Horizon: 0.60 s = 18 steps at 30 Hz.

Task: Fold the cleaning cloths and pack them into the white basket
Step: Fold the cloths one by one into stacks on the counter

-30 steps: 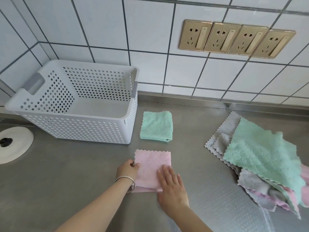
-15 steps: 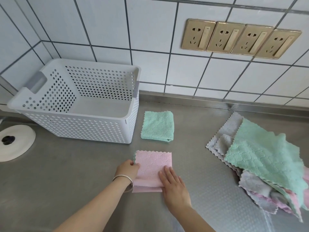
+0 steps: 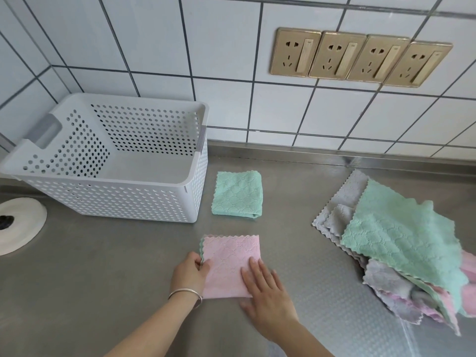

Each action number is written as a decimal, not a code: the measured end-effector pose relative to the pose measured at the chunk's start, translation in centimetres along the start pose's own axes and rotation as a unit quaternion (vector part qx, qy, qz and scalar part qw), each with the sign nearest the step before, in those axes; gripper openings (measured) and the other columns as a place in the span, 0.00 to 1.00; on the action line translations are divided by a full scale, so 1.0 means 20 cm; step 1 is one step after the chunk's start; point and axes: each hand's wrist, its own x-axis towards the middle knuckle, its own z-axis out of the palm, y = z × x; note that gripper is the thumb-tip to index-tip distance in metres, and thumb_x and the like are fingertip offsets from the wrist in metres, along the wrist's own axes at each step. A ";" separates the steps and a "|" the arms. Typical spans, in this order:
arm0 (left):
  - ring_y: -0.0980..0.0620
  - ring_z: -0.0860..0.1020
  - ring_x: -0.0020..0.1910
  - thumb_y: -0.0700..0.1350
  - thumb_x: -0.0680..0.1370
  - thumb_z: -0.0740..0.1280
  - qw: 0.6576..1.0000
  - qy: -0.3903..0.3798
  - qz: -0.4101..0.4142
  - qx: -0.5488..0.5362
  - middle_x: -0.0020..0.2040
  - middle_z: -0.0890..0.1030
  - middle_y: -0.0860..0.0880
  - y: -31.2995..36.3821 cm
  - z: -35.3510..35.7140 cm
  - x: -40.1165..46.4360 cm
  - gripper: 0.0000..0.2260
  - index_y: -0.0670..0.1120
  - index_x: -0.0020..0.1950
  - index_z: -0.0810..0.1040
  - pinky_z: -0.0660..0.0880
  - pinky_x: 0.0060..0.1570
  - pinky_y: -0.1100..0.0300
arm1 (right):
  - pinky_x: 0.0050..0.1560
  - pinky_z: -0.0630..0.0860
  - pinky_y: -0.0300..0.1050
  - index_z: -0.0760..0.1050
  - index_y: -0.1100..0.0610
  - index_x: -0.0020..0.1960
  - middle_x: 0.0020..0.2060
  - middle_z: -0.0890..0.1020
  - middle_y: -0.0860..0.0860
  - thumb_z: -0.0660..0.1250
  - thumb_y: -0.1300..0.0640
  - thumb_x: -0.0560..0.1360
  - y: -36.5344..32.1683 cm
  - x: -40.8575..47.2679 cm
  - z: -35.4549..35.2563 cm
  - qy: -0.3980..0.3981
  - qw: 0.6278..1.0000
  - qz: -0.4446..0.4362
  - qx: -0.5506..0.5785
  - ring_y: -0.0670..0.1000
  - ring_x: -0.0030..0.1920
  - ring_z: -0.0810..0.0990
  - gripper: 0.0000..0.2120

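Observation:
A folded pink cloth [image 3: 229, 256] lies on the steel counter near me. My left hand [image 3: 189, 275] pinches its left edge, thumb on top. My right hand [image 3: 265, 292] rests flat, fingers spread, on its lower right corner. A folded green cloth [image 3: 237, 194] lies just beyond it, beside the white perforated basket [image 3: 128, 204], which stands at the left with nothing visible inside. At the right sits a loose pile of unfolded cloths [image 3: 401, 243], green on top with grey and pink ones underneath.
A round white lid with a dark centre [image 3: 18, 225] lies at the far left of the counter. The tiled wall behind carries a row of gold sockets [image 3: 360, 57]. Bare steel counter [image 3: 90, 292] stretches in front of the basket.
Both hands stay on the pink cloth and have hardly shifted; the right hand slid slightly back toward me along the cloth. The cloth looks the same shape.

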 end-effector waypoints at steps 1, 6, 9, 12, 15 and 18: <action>0.44 0.74 0.38 0.50 0.73 0.68 1.000 0.010 0.005 0.007 0.33 0.73 0.50 0.00 0.00 0.00 0.15 0.51 0.33 0.64 0.67 0.38 0.56 | 0.70 0.50 0.46 0.63 0.51 0.71 0.73 0.64 0.50 0.56 0.38 0.69 -0.01 0.00 0.00 0.012 1.000 0.003 0.007 0.51 0.75 0.51 0.33; 0.43 0.75 0.52 0.59 0.70 0.67 0.992 0.035 0.002 0.119 0.51 0.73 0.46 -0.01 0.02 0.00 0.16 0.48 0.47 0.73 0.71 0.49 0.54 | 0.57 0.75 0.46 0.67 0.55 0.65 0.59 0.75 0.52 0.55 0.50 0.72 -0.04 0.06 -0.10 0.109 0.951 0.180 0.226 0.53 0.57 0.74 0.23; 0.43 0.71 0.58 0.59 0.71 0.66 0.985 0.034 -0.012 0.166 0.56 0.73 0.44 0.00 0.04 0.00 0.19 0.44 0.50 0.77 0.70 0.54 0.54 | 0.52 0.70 0.42 0.70 0.57 0.64 0.59 0.77 0.53 0.59 0.54 0.77 -0.03 0.14 -0.17 0.032 0.869 0.324 0.374 0.53 0.58 0.75 0.17; 0.42 0.72 0.57 0.57 0.73 0.65 0.989 0.007 -0.026 0.146 0.56 0.75 0.44 0.04 0.04 0.00 0.15 0.45 0.46 0.76 0.71 0.52 0.54 | 0.48 0.70 0.42 0.75 0.57 0.55 0.52 0.80 0.53 0.59 0.52 0.77 -0.02 0.18 -0.22 -0.030 0.856 0.344 0.385 0.54 0.54 0.77 0.13; 0.41 0.76 0.47 0.53 0.74 0.65 0.999 -0.015 -0.018 0.027 0.45 0.79 0.43 0.15 0.02 -0.03 0.11 0.48 0.40 0.68 0.72 0.44 0.54 | 0.40 0.68 0.42 0.71 0.56 0.47 0.42 0.77 0.51 0.57 0.52 0.78 0.04 0.20 -0.26 -0.017 0.828 0.353 0.434 0.53 0.44 0.74 0.08; 0.44 0.72 0.40 0.50 0.75 0.65 0.998 -0.010 0.033 -0.052 0.37 0.74 0.46 0.35 0.00 -0.05 0.11 0.48 0.38 0.66 0.66 0.38 0.54 | 0.32 0.65 0.39 0.68 0.57 0.44 0.34 0.73 0.48 0.57 0.53 0.79 0.14 0.22 -0.36 0.058 0.810 0.341 0.474 0.52 0.38 0.71 0.08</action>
